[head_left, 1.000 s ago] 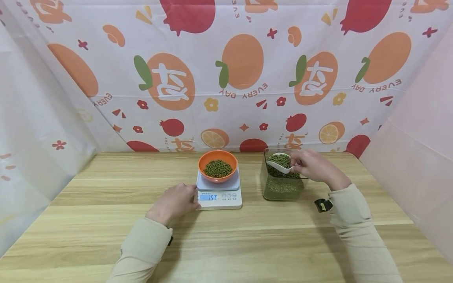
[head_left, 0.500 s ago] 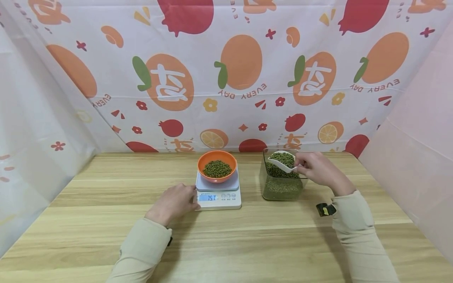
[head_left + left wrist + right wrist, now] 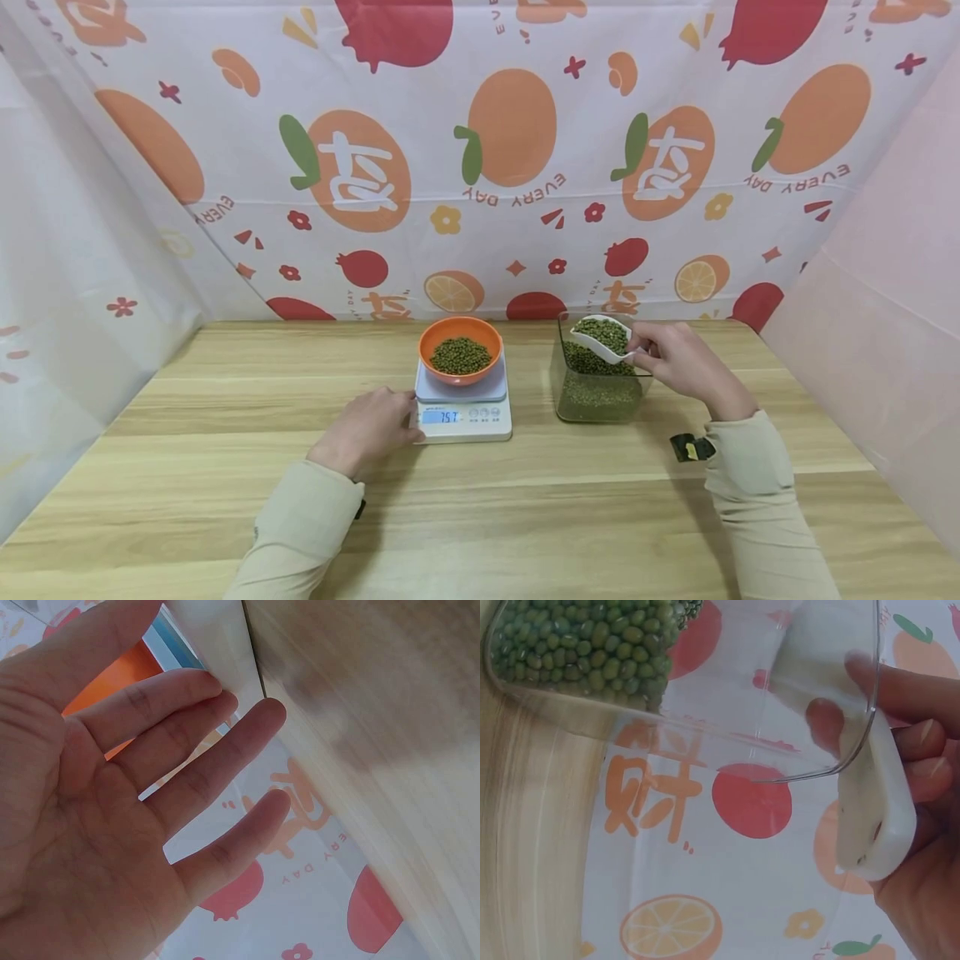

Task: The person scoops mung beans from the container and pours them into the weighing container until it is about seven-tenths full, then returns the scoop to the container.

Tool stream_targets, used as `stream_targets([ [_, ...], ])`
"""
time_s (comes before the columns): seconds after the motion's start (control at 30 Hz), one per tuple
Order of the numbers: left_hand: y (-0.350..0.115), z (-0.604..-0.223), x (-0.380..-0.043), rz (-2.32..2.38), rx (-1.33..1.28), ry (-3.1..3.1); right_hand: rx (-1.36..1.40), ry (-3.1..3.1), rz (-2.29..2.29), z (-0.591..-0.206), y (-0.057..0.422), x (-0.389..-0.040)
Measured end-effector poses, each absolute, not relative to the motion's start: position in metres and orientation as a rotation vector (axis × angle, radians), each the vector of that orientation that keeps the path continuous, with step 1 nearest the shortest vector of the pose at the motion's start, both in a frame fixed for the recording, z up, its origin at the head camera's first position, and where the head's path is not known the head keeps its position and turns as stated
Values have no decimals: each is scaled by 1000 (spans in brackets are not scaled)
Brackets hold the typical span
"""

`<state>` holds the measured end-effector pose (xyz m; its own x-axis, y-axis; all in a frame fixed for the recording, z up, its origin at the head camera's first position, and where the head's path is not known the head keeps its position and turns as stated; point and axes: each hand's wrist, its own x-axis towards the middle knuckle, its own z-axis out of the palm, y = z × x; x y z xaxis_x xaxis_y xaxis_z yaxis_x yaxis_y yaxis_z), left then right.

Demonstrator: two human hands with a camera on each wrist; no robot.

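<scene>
My right hand (image 3: 686, 367) grips a white scoop (image 3: 602, 351) heaped with green mung beans, held over the mouth of a clear square container (image 3: 600, 404). In the right wrist view the scoop's handle (image 3: 877, 810) lies in my fingers, and more mung beans (image 3: 600, 649) fill part of the container. My left hand (image 3: 371, 429) touches the left edge of a white kitchen scale (image 3: 480, 430); the left wrist view shows its fingers (image 3: 217, 772) extended. On the scale's platform stands an orange bowl (image 3: 459, 379) with mung beans (image 3: 460, 357) inside. The scale's display (image 3: 441, 417) is lit.
Everything stands on a wooden table (image 3: 480, 517). A fruit-print curtain (image 3: 510, 233) hangs right behind its back edge, with white sheeting (image 3: 97, 292) at the left and pale sheeting (image 3: 877, 333) at the right. The container stands a little right of the scale.
The scoop has risen slightly out of the beans and moved a little right, now heaped with them. My left hand, the scale and the bowl stay in place.
</scene>
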<state>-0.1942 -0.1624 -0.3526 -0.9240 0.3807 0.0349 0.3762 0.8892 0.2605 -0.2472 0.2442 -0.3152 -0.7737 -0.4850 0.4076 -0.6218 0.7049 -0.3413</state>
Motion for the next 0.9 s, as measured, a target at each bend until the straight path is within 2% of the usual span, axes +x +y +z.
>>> stream_targets([
  [0.9, -164, -351, -194, 417, 631, 3022, 820, -2590, 776, -317, 246, -245],
])
